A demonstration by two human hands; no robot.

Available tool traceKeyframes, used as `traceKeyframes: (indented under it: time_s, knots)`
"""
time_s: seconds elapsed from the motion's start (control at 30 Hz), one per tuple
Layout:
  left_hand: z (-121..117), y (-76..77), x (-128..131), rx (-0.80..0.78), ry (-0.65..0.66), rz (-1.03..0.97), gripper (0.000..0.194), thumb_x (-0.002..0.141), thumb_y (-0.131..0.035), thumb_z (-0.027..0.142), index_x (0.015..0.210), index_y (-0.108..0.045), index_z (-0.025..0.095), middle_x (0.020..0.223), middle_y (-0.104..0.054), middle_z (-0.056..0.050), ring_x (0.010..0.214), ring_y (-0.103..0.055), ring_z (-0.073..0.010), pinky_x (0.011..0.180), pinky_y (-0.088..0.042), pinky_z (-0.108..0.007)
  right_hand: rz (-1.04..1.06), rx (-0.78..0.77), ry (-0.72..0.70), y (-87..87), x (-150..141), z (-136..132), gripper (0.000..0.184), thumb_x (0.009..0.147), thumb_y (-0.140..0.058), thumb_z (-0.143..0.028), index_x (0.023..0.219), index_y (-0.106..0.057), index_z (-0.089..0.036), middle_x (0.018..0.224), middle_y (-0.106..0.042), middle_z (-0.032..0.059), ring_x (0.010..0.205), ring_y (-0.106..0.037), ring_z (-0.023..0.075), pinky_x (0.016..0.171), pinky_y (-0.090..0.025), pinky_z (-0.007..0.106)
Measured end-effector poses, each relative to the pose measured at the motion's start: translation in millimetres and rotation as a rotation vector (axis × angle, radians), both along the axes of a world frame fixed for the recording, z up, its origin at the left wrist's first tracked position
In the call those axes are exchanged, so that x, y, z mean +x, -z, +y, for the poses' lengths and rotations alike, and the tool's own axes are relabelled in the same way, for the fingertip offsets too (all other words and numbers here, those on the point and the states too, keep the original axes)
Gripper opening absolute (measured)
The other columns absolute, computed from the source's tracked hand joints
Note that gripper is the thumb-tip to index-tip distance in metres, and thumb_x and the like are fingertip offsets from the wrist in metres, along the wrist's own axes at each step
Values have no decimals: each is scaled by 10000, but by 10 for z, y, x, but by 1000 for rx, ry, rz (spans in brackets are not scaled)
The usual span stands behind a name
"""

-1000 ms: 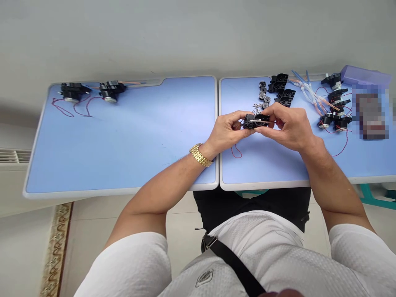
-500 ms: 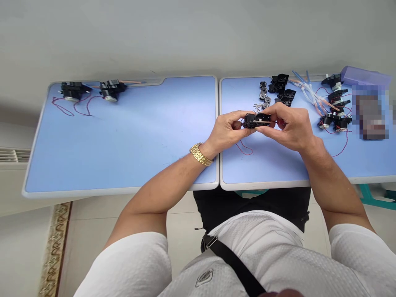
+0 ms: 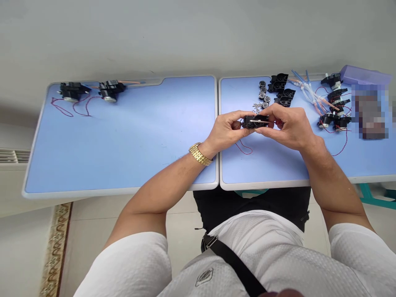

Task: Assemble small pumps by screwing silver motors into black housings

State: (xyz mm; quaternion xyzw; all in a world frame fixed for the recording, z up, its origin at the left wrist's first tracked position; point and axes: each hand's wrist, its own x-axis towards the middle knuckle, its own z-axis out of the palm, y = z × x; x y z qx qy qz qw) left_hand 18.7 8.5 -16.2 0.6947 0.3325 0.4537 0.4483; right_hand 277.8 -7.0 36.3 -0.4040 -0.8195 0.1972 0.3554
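Head view, and right in the thick of it: a small black plastic motor housing (image 3: 255, 121) with a white strip across its top, lifted off the bench (image 3: 123, 156) and held between both hands, just above the join of the two blue tabletops. Left hand (image 3: 224, 130) on the end nearest the join, fingers (image 3: 237, 118) curled shut around the housing. Right hand (image 3: 289, 127) on the far end, fingers (image 3: 268, 112) closed narrow over its top edge. A gold link watch (image 3: 199, 154) on the left wrist.

Just past the fingertips, a little scatter of tiny metal parts (image 3: 256, 108), too small to call exactly. Right behind those, a short column of round metal discs (image 3: 262, 91), and beside it, a group of loose black housings (image 3: 281, 88). Further right, a tangle of blue and white tubing (image 3: 309, 93), then a cluster of assembled black units (image 3: 335, 107) trailing thin red wires. Up in the far corner, a purple plastic case (image 3: 365, 75), with a pixelated object (image 3: 369, 111) just below it.

Under the hands, a loose loop of red wire (image 3: 244, 147). Way over at the far left of the bench, two more black units (image 3: 72, 90) with long red wire loops (image 3: 71, 108).
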Motion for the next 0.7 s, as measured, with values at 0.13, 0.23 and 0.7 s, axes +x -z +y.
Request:
traceKeyframes:
  time_s: [0.13, 0.23, 0.7]
  knots:
    - [-8, -14, 13, 33, -11, -4, 328, 914, -963, 297, 1241, -957, 286, 800, -688, 20, 571, -344, -60, 503, -318, -224, -16, -3, 18, -3, 5, -3, 274, 1019, -850, -512, 1134, -783, -273, 788, -739, -43, 663, -592, 147, 707, -502, 328]
    - [-11, -11, 14, 40, -23, 27, 327, 928, -970, 333, 1249, -948, 273, 771, -676, 22, 572, -348, -67, 498, -313, -223, -18, -10, 21, -6, -4, -5, 281, 1019, -846, -519, 1143, -787, -274, 792, -737, -46, 665, -598, 146, 704, -497, 324]
    - [0, -2, -21, -1, 76, 28, 443, 988, -972, 475, 1389, -914, 296, 713, -597, 46, 550, -293, -70, 495, -284, -239, 21, -7, -26, 41, -13, 20, 294, 1063, -810, -535, 1146, -786, -254, 921, -822, -8, 728, -675, 153, 697, -490, 308]
